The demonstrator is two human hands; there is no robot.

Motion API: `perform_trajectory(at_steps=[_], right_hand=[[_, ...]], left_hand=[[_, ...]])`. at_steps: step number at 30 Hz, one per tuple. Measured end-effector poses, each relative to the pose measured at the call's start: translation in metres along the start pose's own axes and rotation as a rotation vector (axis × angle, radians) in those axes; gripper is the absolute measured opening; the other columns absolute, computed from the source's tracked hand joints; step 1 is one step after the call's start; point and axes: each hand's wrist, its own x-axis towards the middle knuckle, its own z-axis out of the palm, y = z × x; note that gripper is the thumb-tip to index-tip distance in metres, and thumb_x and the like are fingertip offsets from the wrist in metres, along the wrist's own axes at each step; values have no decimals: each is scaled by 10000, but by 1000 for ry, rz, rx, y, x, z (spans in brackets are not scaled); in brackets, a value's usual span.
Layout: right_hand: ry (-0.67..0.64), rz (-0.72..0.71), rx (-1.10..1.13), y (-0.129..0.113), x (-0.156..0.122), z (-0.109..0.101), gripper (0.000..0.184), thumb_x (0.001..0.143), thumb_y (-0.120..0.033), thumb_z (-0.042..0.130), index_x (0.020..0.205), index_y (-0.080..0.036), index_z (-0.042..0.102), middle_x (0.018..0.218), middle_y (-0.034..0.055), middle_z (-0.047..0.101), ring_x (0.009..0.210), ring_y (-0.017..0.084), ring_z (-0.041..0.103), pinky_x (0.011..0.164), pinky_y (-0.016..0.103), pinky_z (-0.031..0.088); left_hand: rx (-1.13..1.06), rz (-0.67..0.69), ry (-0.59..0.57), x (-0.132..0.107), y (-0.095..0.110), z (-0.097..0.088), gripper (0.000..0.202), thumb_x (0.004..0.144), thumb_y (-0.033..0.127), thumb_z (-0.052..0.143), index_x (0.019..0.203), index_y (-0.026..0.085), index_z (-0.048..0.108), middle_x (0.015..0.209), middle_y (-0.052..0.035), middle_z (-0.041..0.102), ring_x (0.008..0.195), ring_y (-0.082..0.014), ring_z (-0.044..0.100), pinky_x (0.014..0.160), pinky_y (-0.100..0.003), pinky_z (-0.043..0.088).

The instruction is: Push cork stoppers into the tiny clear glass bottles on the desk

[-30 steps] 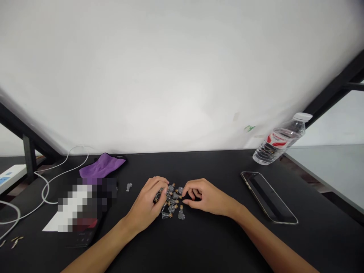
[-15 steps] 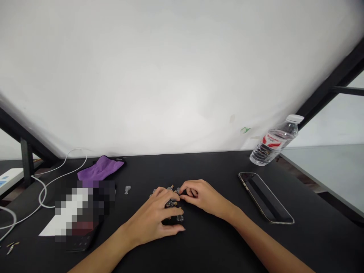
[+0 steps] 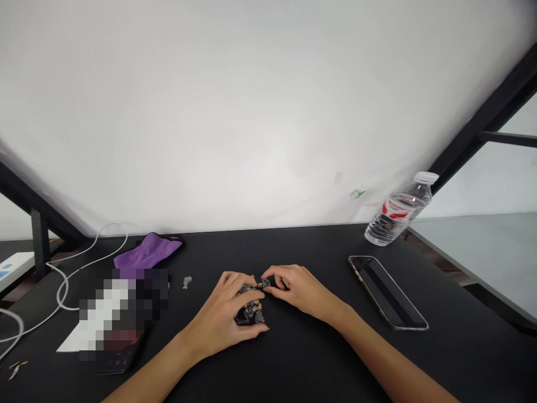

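Observation:
A small heap of tiny clear glass bottles with cork stoppers (image 3: 251, 307) lies on the black table (image 3: 293, 358) in front of me. My left hand (image 3: 226, 316) curls around the heap, fingers and thumb closed about several bottles. My right hand (image 3: 296, 288) rests on the table just right of the heap, its fingers bent, pinching at one bottle at the heap's top edge. One stray bottle (image 3: 187, 281) lies apart to the left.
A phone (image 3: 388, 292) lies face up at the right, a plastic water bottle (image 3: 398, 210) behind it by the white wall. At the left are a purple cloth (image 3: 146, 251), a white cable (image 3: 62, 280), a dark device with papers (image 3: 113, 324) and small metal clips (image 3: 17, 368).
My left hand slid from the heap's left side over and around the bottles, drawing them together. My right hand stayed at the heap's right edge. The view drifted slightly.

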Motion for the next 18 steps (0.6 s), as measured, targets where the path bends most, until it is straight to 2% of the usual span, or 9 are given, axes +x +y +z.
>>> perform_trajectory(at_steps=[2,6,9,12,18], right_hand=[[-10,-1,-14,0,0,0,137,957,-359,691,1055,-275,735,660,-57,523,570,113,468,574,240,328],[18,-6,-13,-4,0,2,141,1003,-369,629,1017,-273,732,705,-38,547,608,130,500,603,255,377],[116,-75,11,-12,0,5,171,1044,-293,553,1098,-265,713,955,26,642,884,186,603,816,296,480],[132,-155,8,-18,0,10,209,1057,-230,513,1151,-256,697,1143,64,637,1126,229,566,1029,372,456],[84,-170,-17,-17,5,21,256,1058,-205,515,1252,-272,669,1313,61,611,1272,237,506,1134,425,406]], left_hand=[[6,-67,43,1,-1,0,389,873,320,784,1228,258,638,1234,-79,618,1137,-267,567,995,-423,471],[35,-170,124,2,-3,3,157,1003,243,591,1154,241,633,1161,-64,618,1066,-235,569,960,-397,467],[50,-188,194,3,-5,6,156,1039,195,493,1088,227,638,1089,-54,622,1015,-219,577,930,-385,461],[42,-191,229,3,-6,7,173,1039,165,476,1062,226,636,1053,-47,628,990,-211,582,907,-373,460],[-3,-259,320,2,-12,10,228,1032,116,427,1113,227,608,1060,-50,641,1000,-213,596,910,-375,473]])
